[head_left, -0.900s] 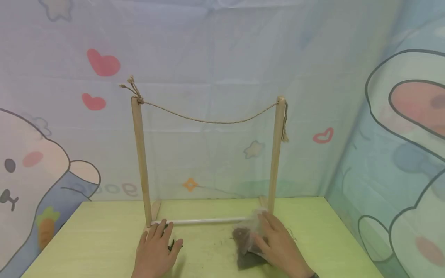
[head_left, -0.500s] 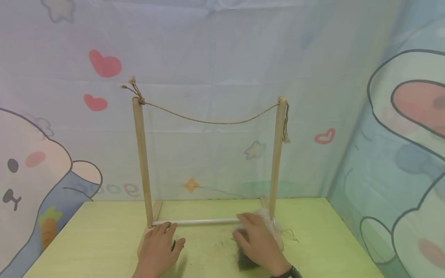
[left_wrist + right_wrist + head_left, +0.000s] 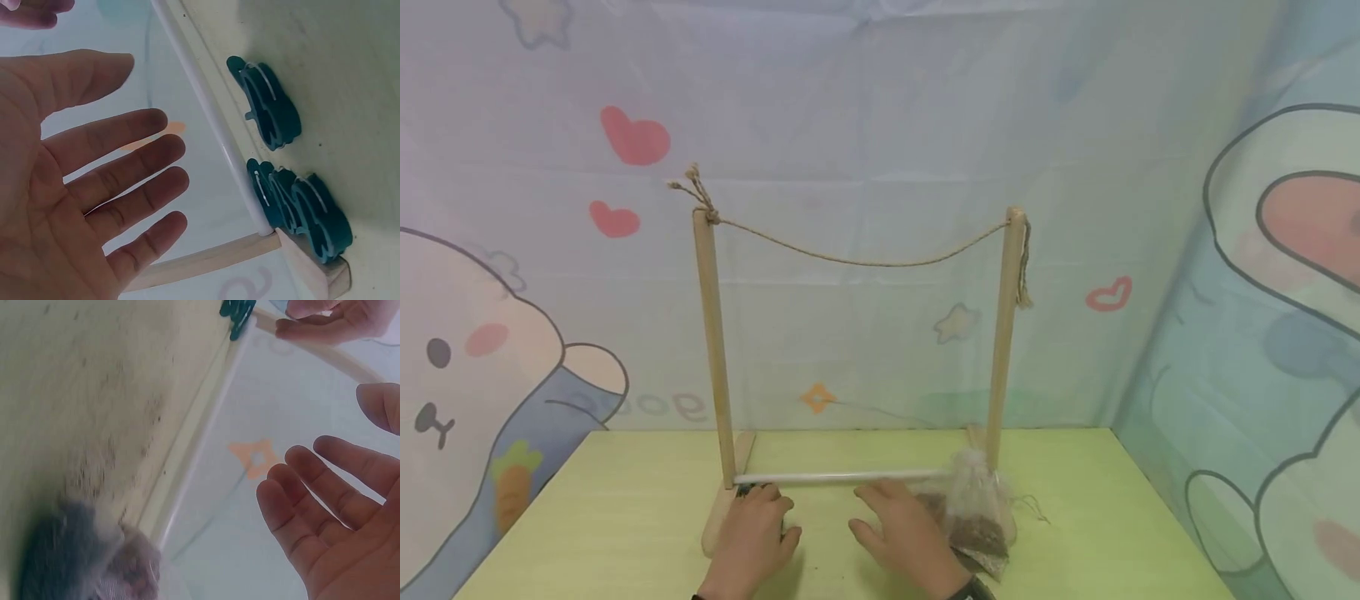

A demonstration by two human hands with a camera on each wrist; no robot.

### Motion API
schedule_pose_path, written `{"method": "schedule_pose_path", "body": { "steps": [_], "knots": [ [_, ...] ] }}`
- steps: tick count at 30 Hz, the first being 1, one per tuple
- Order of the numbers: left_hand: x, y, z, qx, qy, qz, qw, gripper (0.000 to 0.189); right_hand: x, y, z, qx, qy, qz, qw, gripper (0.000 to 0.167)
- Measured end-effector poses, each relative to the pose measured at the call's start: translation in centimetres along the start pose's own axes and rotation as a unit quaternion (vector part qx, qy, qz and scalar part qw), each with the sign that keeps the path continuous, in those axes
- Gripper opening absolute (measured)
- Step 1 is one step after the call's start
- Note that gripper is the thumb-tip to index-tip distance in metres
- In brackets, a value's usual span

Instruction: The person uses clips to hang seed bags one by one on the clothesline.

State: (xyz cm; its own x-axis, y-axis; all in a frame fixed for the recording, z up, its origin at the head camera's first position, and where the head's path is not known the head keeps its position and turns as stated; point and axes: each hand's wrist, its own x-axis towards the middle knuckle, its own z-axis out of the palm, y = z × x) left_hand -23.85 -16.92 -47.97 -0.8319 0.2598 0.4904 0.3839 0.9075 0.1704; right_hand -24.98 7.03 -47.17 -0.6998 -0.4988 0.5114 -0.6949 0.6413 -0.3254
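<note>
**Bare left hand and right hand, both empty**

Head view: both are over a pale yellow table, the right just left of sheer white mesh bags with dark filling.

Left wrist view: fingers spread wide, holding nothing, near teal clip-like pieces beside a slim white rod.

Right wrist view: fingers loosely extended, gripping nothing; the bags blur at lower left.
</note>
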Motion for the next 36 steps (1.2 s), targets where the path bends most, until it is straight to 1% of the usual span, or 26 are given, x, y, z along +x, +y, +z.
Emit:
{"method": "schedule_pose_path", "body": {
  "steps": [2, 7, 11, 17, 22, 29, 33, 36],
  "knots": [
    [0.1, -0.1, 0.3, 0.006, -0.004, 0.000, 1.0000, 0.022, 0.2, -0.2, 0.7, 0.002, -0.010, -0.007, 0.9999, 0.030],
    [0.3, -0.3, 0.8, 0.019, -0.023, -0.001, 0.9995, 0.019, 0.5, -0.7, 1.8, 0.026, -0.047, 0.001, 0.9986, 0.028],
    [0.6, -0.3, 1.2, 0.030, -0.041, 0.001, 0.9987, 0.017, 0.6, -1.1, 2.1, 0.042, -0.068, 0.006, 0.9968, 0.029],
    [0.9, -0.4, 2.2, 0.054, -0.060, -0.002, 0.9967, 0.019, 0.6, -1.4, 2.3, 0.043, -0.082, 0.014, 0.9956, 0.030],
    [0.9, -0.4, 2.9, 0.063, -0.062, -0.005, 0.9961, 0.017, 0.5, -1.4, 2.3, 0.056, -0.096, 0.026, 0.9935, 0.032],
    [0.8, -0.3, 3.3, 0.059, -0.051, -0.005, 0.9969, 0.020, 0.5, -1.6, 1.9, 0.068, -0.109, 0.046, 0.9907, 0.034],
    [0.8, -0.2, 3.4, 0.049, -0.045, -0.004, 0.9978, 0.027, 0.6, -1.6, 1.7, 0.068, -0.119, 0.057, 0.9889, 0.036],
    [0.9, -0.2, 3.4, 0.032, -0.054, -0.009, 0.9980, 0.031, 0.6, -1.5, 1.6, 0.066, -0.120, 0.058, 0.9889, 0.036]
  ]
}}
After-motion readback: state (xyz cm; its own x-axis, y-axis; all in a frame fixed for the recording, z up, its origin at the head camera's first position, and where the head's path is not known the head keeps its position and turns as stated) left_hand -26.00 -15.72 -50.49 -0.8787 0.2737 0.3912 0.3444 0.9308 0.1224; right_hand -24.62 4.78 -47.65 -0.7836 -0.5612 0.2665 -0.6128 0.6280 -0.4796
